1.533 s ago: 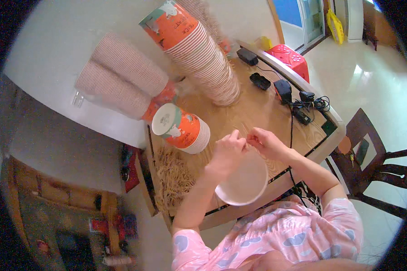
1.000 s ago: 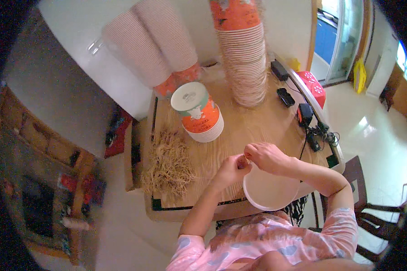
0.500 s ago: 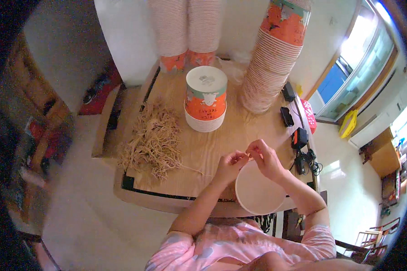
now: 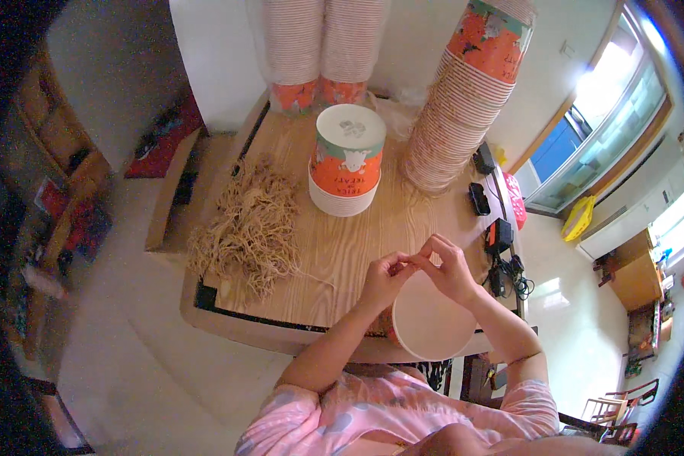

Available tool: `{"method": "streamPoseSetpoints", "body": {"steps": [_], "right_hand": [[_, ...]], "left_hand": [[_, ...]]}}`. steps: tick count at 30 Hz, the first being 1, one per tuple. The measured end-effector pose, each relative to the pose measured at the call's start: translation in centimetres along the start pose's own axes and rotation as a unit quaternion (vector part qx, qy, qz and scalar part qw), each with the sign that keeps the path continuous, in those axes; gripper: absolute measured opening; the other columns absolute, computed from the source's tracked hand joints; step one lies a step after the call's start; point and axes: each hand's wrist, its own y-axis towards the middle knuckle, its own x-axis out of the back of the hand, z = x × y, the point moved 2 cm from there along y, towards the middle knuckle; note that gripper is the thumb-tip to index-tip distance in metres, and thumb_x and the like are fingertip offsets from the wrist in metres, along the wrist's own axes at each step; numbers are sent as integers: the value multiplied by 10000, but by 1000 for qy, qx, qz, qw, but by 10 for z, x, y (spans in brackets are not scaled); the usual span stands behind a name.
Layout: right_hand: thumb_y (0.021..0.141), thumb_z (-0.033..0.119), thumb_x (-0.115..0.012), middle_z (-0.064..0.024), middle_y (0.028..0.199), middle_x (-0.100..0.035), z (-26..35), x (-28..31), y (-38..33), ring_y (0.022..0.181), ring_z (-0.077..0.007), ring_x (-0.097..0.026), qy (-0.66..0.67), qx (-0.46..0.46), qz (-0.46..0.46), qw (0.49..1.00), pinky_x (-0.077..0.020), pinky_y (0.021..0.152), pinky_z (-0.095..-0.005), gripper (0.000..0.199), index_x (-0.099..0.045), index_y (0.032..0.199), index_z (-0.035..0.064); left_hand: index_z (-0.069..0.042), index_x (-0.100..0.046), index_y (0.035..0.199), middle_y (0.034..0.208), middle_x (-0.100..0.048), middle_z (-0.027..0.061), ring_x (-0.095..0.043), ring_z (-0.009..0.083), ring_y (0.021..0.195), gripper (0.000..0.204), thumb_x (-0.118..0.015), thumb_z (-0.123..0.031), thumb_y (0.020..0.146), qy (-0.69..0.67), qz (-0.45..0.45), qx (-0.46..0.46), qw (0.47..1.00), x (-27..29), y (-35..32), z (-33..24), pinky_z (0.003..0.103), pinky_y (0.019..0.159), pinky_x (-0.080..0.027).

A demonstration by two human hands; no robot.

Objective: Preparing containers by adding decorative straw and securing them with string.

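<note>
My left hand [image 4: 385,280] and my right hand [image 4: 448,267] meet fingertip to fingertip at the far rim of a white-lined paper bucket [image 4: 433,323]. Both are closed in a pinch; whatever lies between the fingers is too small to make out. The bucket is at the table's near edge, its open mouth facing up toward me. Left of the hands lies a tangled heap of tan twine [image 4: 247,232], with a thin loose strand trailing toward my left hand. Beyond them stands a short nested stack of orange and green paper buckets [image 4: 347,163], upside down.
A tall leaning stack of paper buckets [image 4: 463,102] in clear plastic stands at the back right. Two more wrapped stacks [image 4: 292,53] stand against the wall. Black adapters [image 4: 498,235] and coiled cables [image 4: 515,277] lie along the right edge of the wooden table [image 4: 342,251].
My fingertips have come closer together, left and right now touching. The view has shifted slightly. The bucket remains under my hands.
</note>
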Motion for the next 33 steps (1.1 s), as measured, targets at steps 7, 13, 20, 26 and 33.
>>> {"method": "streamPoseSetpoints", "body": {"steps": [7, 13, 20, 26, 33], "right_hand": [[876, 159, -541, -126, 700, -508, -14, -3, -2, 676, -264, -528, -101, 73, 41, 991, -406, 584, -350, 171, -544, 789, 12], [910, 170, -502, -141, 757, -561, -11, 4, -2, 730, -295, -558, 1, -104, 159, 982, -450, 667, -362, 173, -526, 846, 11], [892, 104, -523, -82, 802, -579, -11, 7, -9, 751, -167, -556, 29, -65, 133, 989, -458, 700, -299, 103, -516, 899, 2], [890, 68, -529, -66, 827, -576, -12, 4, -11, 784, -147, -570, 62, -72, 104, 990, -461, 706, -276, 64, -519, 902, 6], [899, 50, -521, -46, 853, -576, -17, 3, -15, 819, -116, -565, 118, -111, 80, 984, -474, 751, -263, 42, -523, 910, 9]], "left_hand": [[-22, -637, 840, 596, -516, -25, -446, 54, 554, 158, -665, -177, 825, 57, 2, -44, 997, -1, -4, 1, 227, 510, -374], [-21, -626, 822, 592, -539, -16, -470, 62, 551, 158, -665, -174, 827, 11, -4, -8, 1000, -1, -10, 7, 228, 511, -386], [-23, -621, 835, 598, -557, -6, -488, 62, 553, 168, -667, -185, 827, 11, -12, 10, 1000, 0, -14, 0, 234, 515, -407], [-41, -623, 845, 610, -546, -6, -500, 68, 571, 169, -667, -202, 827, 23, -37, 0, 999, 13, -16, -6, 232, 527, -421], [-91, -678, 842, 794, -555, 53, -593, 214, 689, 87, -672, -148, 777, 287, 108, -163, 938, 37, -15, -66, 333, 610, -485]]}}
